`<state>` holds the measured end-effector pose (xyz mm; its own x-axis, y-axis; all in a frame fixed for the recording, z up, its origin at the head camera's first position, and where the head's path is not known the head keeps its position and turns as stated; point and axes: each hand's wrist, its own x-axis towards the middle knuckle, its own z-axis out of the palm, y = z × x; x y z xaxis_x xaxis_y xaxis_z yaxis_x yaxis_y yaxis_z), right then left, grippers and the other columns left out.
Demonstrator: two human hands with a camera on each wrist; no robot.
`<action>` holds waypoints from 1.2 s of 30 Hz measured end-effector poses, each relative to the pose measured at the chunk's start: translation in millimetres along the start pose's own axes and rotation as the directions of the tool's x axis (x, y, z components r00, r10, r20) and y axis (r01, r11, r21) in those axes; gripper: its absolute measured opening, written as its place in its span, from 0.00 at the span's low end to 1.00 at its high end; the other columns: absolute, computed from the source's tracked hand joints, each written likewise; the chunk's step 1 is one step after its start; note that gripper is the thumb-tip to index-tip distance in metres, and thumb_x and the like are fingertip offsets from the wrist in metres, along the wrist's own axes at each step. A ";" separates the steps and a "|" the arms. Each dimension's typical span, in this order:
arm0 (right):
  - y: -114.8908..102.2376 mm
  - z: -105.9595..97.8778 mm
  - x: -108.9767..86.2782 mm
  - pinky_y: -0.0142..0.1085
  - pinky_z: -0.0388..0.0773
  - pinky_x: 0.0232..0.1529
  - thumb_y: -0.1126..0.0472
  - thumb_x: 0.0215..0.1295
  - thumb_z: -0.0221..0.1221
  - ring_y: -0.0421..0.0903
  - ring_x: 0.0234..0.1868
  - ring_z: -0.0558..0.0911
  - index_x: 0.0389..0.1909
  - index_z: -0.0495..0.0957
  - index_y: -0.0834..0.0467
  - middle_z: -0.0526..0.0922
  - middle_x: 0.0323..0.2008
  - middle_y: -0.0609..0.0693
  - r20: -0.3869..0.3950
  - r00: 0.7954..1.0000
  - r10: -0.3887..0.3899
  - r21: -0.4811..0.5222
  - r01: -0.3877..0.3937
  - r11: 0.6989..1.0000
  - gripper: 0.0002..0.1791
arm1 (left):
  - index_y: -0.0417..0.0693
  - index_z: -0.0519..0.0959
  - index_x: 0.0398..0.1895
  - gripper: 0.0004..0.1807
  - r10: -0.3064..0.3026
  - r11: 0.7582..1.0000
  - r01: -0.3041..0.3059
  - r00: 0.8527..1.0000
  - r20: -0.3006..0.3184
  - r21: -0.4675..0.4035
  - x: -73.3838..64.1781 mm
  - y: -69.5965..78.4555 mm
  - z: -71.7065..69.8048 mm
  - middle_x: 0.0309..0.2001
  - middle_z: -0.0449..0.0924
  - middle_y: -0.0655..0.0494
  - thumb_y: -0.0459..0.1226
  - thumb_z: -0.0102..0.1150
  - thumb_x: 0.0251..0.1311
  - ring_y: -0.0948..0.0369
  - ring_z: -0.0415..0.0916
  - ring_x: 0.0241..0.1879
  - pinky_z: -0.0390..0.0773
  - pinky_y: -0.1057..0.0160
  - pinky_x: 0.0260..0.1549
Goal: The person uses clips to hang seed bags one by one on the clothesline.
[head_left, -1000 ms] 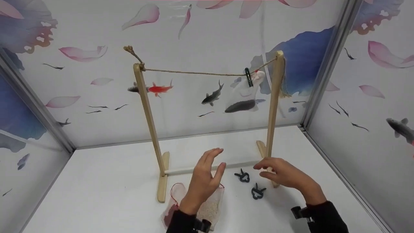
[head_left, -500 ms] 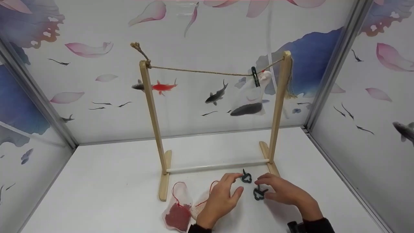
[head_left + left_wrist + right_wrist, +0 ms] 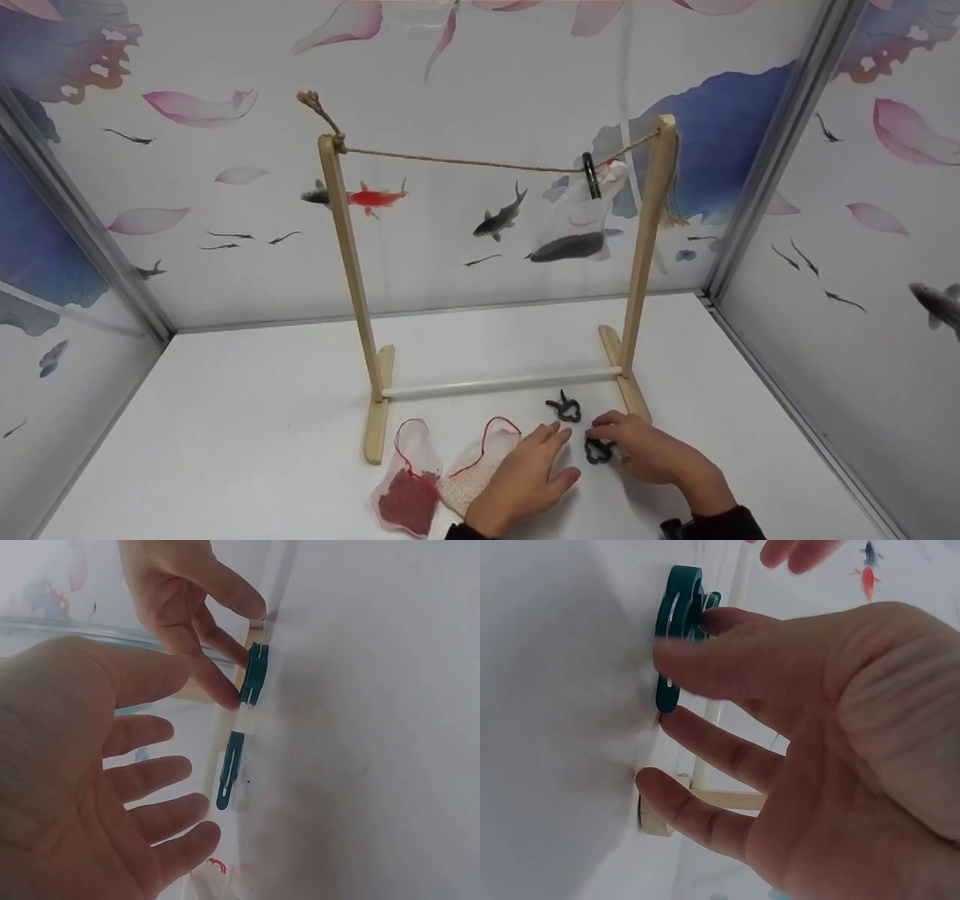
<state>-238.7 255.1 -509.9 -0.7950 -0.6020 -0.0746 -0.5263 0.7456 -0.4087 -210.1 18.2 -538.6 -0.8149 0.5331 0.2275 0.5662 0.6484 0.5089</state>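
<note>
My right hand [image 3: 660,454] reaches over the nearer dark green clothes peg [image 3: 598,451], index finger and thumb around it at table level. In the right wrist view the thumb overlaps this peg [image 3: 676,607] and the other fingers [image 3: 697,810] spread out. The left wrist view shows a gap between thumb and peg. My left hand [image 3: 525,476], fingers spread and empty, hovers left of the pegs, partly covering a mesh bag of pale grains [image 3: 465,484]. A second green peg [image 3: 566,406] lies just behind. Left of the hand lies a mesh bag of red grains [image 3: 409,502].
A wooden frame [image 3: 351,277] stands behind, with a rope [image 3: 457,160] strung between its posts. A green peg [image 3: 591,176] holds a bag with dark contents [image 3: 570,246] on the rope's right part. Printed panels [image 3: 450,82] enclose the white table [image 3: 225,420].
Both hands have come down toward the table near the pegs. The left hand has shifted right, uncovering the red-grain bag. The right hand has closed in around the nearer peg.
</note>
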 end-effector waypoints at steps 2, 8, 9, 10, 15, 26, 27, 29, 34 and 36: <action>0.4 0.3 0.1 0.52 0.78 0.52 0.85 0.47 0.63 0.59 0.54 0.78 0.55 0.82 0.63 0.79 0.53 0.57 -0.020 1.000 0.010 -0.024 -0.010 1.000 0.31 | 0.43 0.75 0.67 0.28 -0.010 1.000 0.009 0.999 0.036 0.016 -0.1 0.9 0.7 0.67 0.73 0.44 0.48 0.58 0.70 0.51 0.68 0.68 0.69 0.55 0.65; 0.4 1.6 2.8 0.49 0.80 0.47 0.76 0.45 0.74 0.54 0.45 0.81 0.47 0.85 0.63 0.81 0.42 0.51 -0.069 0.995 0.065 -0.028 -0.067 0.997 0.24 | 0.42 0.78 0.64 0.28 -0.050 0.997 0.043 0.993 0.112 0.059 -2.8 0.7 -1.3 0.65 0.75 0.43 0.50 0.61 0.67 0.49 0.68 0.68 0.68 0.56 0.65; -0.5 1.4 3.2 0.49 0.80 0.46 0.75 0.46 0.75 0.53 0.44 0.81 0.46 0.85 0.62 0.81 0.41 0.50 -0.071 0.994 0.083 -0.012 -0.084 0.996 0.23 | 0.42 0.78 0.63 0.28 -0.055 0.997 0.048 0.992 0.115 0.059 -3.1 0.4 -1.7 0.65 0.75 0.44 0.49 0.61 0.66 0.49 0.68 0.68 0.68 0.56 0.66; -1.0 1.6 3.1 0.49 0.81 0.46 0.74 0.46 0.76 0.53 0.43 0.81 0.45 0.85 0.62 0.81 0.40 0.49 -0.078 0.993 0.091 -0.002 -0.092 0.996 0.22 | 0.41 0.79 0.62 0.27 -0.050 0.997 0.044 0.992 0.113 0.056 -3.2 -0.1 -2.2 0.64 0.75 0.44 0.49 0.61 0.66 0.49 0.69 0.68 0.68 0.57 0.65; -2.9 2.1 2.2 0.48 0.81 0.43 0.70 0.47 0.76 0.50 0.39 0.82 0.41 0.85 0.60 0.80 0.37 0.47 -0.106 0.991 0.086 0.027 -0.084 0.996 0.18 | 0.40 0.80 0.59 0.25 -0.019 0.998 0.014 0.996 0.089 0.059 -4.2 -1.8 -3.5 0.62 0.77 0.45 0.47 0.61 0.65 0.52 0.70 0.66 0.68 0.60 0.65; -3.9 2.5 2.3 0.46 0.80 0.42 0.67 0.49 0.74 0.46 0.37 0.80 0.37 0.86 0.58 0.80 0.35 0.44 -0.109 0.991 0.074 -0.011 -0.076 0.997 0.13 | 0.39 0.80 0.59 0.25 -0.015 0.999 0.011 0.995 0.098 0.047 -3.5 -3.3 -4.2 0.63 0.76 0.44 0.47 0.60 0.66 0.51 0.69 0.67 0.68 0.59 0.65; -4.6 2.5 2.4 0.45 0.80 0.42 0.67 0.49 0.73 0.45 0.37 0.80 0.37 0.86 0.58 0.80 0.35 0.44 -0.103 0.992 0.074 -0.006 -0.075 0.997 0.12 | 0.39 0.80 0.59 0.25 -0.018 0.999 0.014 0.994 0.104 0.042 -4.0 -2.9 -4.7 0.64 0.76 0.43 0.47 0.60 0.66 0.51 0.69 0.67 0.67 0.59 0.66; -6.5 2.6 2.8 0.44 0.80 0.42 0.66 0.49 0.72 0.45 0.37 0.80 0.37 0.86 0.58 0.80 0.35 0.44 -0.091 0.994 0.058 0.010 -0.057 0.998 0.12 | 0.39 0.79 0.60 0.26 -0.020 0.999 0.017 0.994 0.110 0.028 -4.6 -2.8 -5.6 0.63 0.76 0.44 0.48 0.59 0.66 0.51 0.69 0.67 0.67 0.59 0.65; -13.6 0.5 3.4 0.40 0.79 0.38 0.66 0.52 0.71 0.44 0.36 0.80 0.38 0.85 0.59 0.81 0.37 0.45 -0.085 0.996 -0.033 0.058 0.038 0.998 0.11 | 0.39 0.78 0.61 0.28 -0.006 0.998 0.014 0.993 0.115 -0.067 -4.8 -6.3 -10.3 0.59 0.80 0.49 0.49 0.62 0.67 0.57 0.74 0.62 0.70 0.61 0.62; -17.6 -1.4 3.4 0.39 0.79 0.38 0.65 0.53 0.71 0.45 0.37 0.81 0.39 0.85 0.59 0.82 0.38 0.46 -0.099 0.993 -0.061 0.063 0.067 0.996 0.11 | 0.39 0.77 0.63 0.30 -0.001 0.993 0.014 0.994 0.111 -0.121 -4.3 -8.9 -13.6 0.58 0.81 0.51 0.50 0.64 0.66 0.59 0.75 0.60 0.72 0.61 0.61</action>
<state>-232.6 240.4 -501.6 -0.7874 -0.6151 0.0405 -0.5585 0.6841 -0.4691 -213.4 2.8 -532.8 -0.7966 0.5897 0.1331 0.5353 0.5857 0.6087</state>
